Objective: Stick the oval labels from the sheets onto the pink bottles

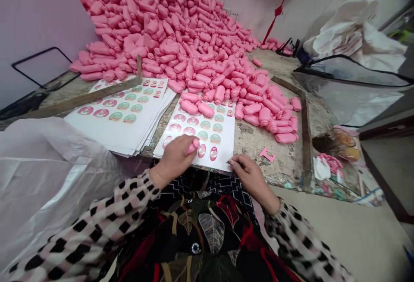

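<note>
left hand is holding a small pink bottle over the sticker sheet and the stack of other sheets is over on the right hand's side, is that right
Not the stack: the head view shows the stack of other sheets on the left hand's side, left of the sticker sheet. The left hand is indeed holding a small pink bottle over the sticker sheet.

Soft, fairly even indoor light falls from above, leaving the room moderately bright. The sticker sheet (226, 144) at the front edge of the table (249, 137) is among the palest spots, its small print too fine to read. Faint shadows sit between the pink bottles (168, 36), whose detail softens toward the table's back edge. A milky sheen covers the plastic bag (58, 157) by the front left corner. Wide-angle distortion stretches the sleeves (123, 204); the view's upper right corner darkens.
</note>
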A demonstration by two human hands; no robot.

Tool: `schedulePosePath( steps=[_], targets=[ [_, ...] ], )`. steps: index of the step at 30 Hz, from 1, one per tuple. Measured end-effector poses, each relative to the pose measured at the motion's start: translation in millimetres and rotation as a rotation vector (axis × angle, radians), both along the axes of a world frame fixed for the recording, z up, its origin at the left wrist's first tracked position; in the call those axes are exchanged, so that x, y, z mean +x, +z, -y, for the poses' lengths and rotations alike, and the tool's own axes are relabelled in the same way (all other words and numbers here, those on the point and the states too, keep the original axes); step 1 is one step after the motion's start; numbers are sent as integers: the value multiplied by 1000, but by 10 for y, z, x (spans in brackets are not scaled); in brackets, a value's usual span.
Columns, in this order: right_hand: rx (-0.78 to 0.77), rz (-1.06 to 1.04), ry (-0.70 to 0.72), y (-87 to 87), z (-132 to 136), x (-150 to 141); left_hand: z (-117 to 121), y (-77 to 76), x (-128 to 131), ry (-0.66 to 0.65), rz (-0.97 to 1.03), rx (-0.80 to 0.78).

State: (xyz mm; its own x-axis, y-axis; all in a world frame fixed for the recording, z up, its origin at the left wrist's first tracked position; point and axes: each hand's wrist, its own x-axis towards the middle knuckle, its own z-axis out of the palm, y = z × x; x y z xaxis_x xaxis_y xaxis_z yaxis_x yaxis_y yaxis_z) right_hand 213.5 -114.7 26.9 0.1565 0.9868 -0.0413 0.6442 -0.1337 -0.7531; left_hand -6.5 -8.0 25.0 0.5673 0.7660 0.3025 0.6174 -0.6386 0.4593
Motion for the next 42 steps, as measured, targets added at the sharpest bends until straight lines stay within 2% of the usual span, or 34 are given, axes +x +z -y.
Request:
schedulePosePath(
  steps=[2, 4, 9, 13, 19, 25, 35, 42],
  targets=[
    [33, 197, -11, -75, -172, -102, 204, 2, 35, -113, -97, -48],
    [39, 355, -46, -104, -271, -159, 366, -15, 68, -178, -180, -26],
    [7, 633, -47, -41, -346, -249, 546, -61, 134, -171, -419, 18],
    [-16, 729, -19, 9, -358, -280, 591, -100, 171, -125, -491, 30],
    [-16, 704, 45, 40, -359, -246, 631, -158, 181, -115, -501, 18],
    [-4, 623, 45, 12, -337, -232, 635, -179, 200, -105, -496, -3],
    [53, 436, -75, -141, -253, -310, 672, -202, 241, -87, -527, -47],
    [-1, 370, -172, -161, -261, -381, 681, -145, 229, -105, -501, -59]
  ],
)
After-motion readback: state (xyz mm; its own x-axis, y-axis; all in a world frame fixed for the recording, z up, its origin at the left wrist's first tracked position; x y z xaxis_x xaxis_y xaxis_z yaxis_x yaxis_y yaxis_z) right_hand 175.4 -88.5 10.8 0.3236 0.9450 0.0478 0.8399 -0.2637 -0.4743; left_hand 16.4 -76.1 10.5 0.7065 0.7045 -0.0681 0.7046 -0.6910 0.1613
